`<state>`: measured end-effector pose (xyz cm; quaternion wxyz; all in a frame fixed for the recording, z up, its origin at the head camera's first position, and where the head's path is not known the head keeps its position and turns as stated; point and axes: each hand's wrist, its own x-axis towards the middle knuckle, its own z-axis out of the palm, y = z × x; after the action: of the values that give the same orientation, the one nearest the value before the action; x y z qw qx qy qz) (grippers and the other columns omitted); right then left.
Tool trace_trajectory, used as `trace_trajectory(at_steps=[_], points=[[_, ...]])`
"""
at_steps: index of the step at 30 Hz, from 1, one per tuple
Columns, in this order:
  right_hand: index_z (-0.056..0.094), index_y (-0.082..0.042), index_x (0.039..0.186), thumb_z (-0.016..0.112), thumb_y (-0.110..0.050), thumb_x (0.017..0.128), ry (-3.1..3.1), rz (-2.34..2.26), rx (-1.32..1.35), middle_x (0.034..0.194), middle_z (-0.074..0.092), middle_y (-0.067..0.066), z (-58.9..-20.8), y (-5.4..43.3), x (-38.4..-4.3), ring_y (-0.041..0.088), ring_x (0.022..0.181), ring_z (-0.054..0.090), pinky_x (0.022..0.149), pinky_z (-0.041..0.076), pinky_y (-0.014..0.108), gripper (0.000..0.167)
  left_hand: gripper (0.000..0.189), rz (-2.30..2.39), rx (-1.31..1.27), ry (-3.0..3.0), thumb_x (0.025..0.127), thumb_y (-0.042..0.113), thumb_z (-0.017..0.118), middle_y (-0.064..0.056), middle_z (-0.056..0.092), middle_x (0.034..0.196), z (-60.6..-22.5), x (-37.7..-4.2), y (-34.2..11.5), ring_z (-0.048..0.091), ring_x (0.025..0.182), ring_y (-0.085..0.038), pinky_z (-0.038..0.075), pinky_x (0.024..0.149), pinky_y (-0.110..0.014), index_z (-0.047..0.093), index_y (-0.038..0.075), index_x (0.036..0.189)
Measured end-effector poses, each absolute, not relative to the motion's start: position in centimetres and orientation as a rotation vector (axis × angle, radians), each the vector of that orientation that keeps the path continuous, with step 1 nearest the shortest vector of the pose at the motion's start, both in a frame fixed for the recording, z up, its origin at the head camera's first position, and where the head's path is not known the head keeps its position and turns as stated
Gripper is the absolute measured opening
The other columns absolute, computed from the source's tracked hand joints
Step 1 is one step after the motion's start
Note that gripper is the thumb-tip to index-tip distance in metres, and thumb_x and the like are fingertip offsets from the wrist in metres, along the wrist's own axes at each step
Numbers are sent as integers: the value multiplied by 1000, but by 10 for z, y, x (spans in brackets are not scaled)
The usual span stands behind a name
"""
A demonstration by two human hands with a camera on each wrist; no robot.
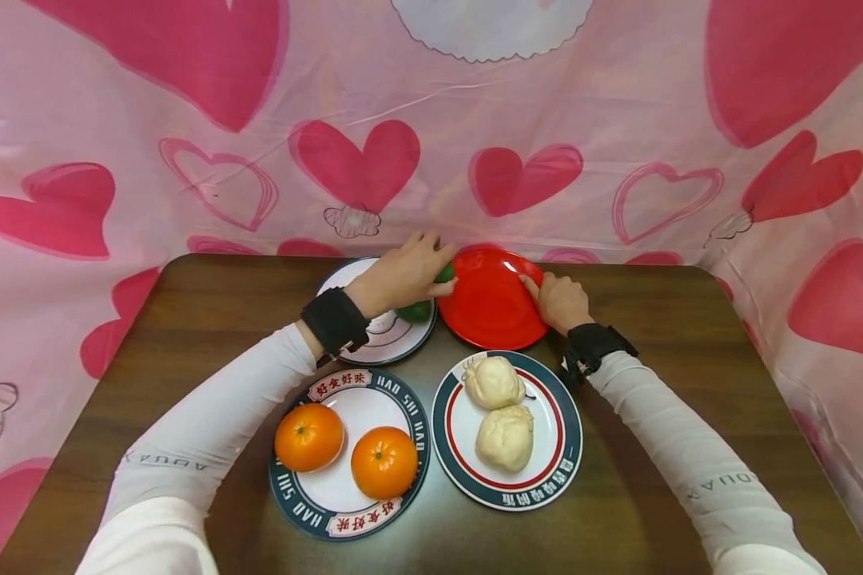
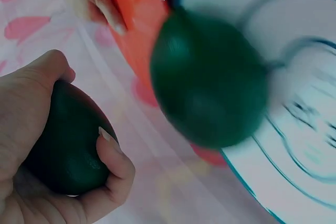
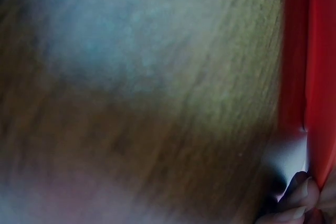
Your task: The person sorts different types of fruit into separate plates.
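Observation:
My left hand (image 1: 405, 273) grips a dark green avocado (image 2: 73, 140), fingers and thumb curled round it, between a white plate and a red plate. A second avocado (image 2: 210, 80) lies on the white plate with blue rings (image 1: 403, 349), partly hidden by the left hand in the head view. My right hand (image 1: 562, 302) pinches the right rim of the red plate (image 1: 485, 303), thumb over the top. In the right wrist view, its fingertips (image 3: 303, 192) show at the red plate's edge. Nothing lies on the red plate.
Nearer on the wooden table (image 1: 640, 447), two oranges sit on a blue-rimmed plate (image 1: 284, 487). Beside it, two pale buns (image 1: 505, 438) sit on a plate with a red ring (image 1: 568, 399). A pink heart-printed cloth (image 1: 431, 96) hangs right behind the table.

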<state>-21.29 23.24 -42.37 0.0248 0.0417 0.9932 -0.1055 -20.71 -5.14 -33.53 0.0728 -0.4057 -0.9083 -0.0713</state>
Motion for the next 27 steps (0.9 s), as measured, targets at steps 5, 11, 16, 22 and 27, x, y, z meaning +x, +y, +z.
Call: trace_trajectory(at_steps=[5, 11, 16, 22, 27], points=[[57, 6, 100, 39, -54, 107, 3080, -318, 123, 83, 62, 23, -426, 233, -215, 44, 78, 66, 74, 61, 53, 62, 44, -109, -1304, -2717, 100, 38, 64, -20, 57, 116, -341, -215, -11, 57, 105, -32, 62, 82, -38, 53, 5, 128], [58, 8, 111, 39, -53, 107, 3083, -289, 156, 101, 67, 32, -426, 233, -216, 50, 94, 68, 82, 60, 58, 64, 57, 54, -1437, -2771, 102, 44, 58, -23, 54, 133, -358, -223, 30, 58, 120, -34, 54, 105, -38, 45, 4, 139], [58, 9, 115, 39, -48, 108, 3077, -255, 140, 105, 67, 33, -423, 228, -213, 50, 97, 68, 84, 60, 58, 60, 63, -1, -1469, -2936, 102, 46, 58, -24, 44, 147, -371, -217, 47, 47, 137, -39, 49, 111, -46, 37, 8, 146], [59, 10, 110, 40, -46, 108, 3101, -229, 99, 102, 68, 34, -420, 224, -207, 51, 94, 69, 81, 60, 59, 59, 64, 42, -1485, -2953, 101, 44, 59, -21, 41, 150, -382, -207, 53, 43, 139, -37, 51, 109, -40, 31, 13, 150], [59, 11, 107, 41, -44, 108, 3115, -223, 93, 101, 68, 36, -419, 224, -204, 52, 92, 69, 79, 60, 60, 57, 68, 29, -1464, -2992, 100, 47, 60, -20, 39, 151, -379, -203, 53, 43, 138, -37, 54, 105, -40, 29, 17, 152]])
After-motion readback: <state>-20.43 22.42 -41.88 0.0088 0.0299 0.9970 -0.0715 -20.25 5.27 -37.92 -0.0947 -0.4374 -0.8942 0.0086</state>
